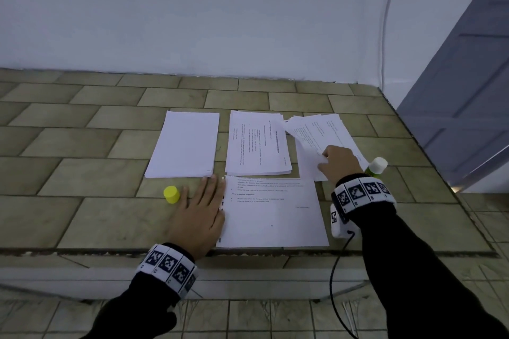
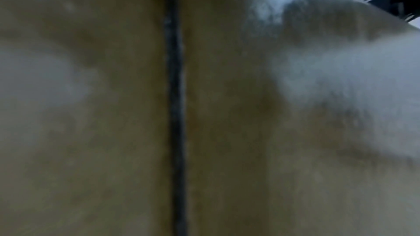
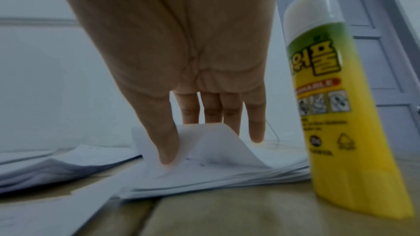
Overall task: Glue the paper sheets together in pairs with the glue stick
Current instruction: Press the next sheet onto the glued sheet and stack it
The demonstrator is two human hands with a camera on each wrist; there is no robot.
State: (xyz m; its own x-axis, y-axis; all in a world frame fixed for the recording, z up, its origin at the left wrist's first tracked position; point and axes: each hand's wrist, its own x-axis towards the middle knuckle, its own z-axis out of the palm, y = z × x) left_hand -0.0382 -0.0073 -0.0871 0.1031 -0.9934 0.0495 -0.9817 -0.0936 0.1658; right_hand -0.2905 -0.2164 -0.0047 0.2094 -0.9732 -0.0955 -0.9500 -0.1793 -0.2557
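Observation:
My left hand (image 1: 206, 195) lies flat on the table, fingers straight, its edge against the left side of a single printed sheet (image 1: 272, 215) at the front centre. My right hand (image 1: 323, 159) is on the right-hand pile of printed sheets (image 1: 327, 129). Its thumb and fingers (image 3: 168, 148) pinch the top sheet (image 3: 211, 146), which curls up off the pile. The yellow glue stick (image 1: 376, 166) (image 3: 329, 105) stands upright and uncapped just right of that hand. Its yellow cap (image 1: 171, 194) sits left of my left hand.
A blank white pile (image 1: 184, 144) and a printed pile (image 1: 257, 143) lie at the back centre. The tiled table (image 1: 82, 146) meets a wall behind, and its front edge is near my wrists. A grey door (image 1: 468, 77) stands at the right. The left wrist view shows only blurred tile and paper (image 2: 363, 87).

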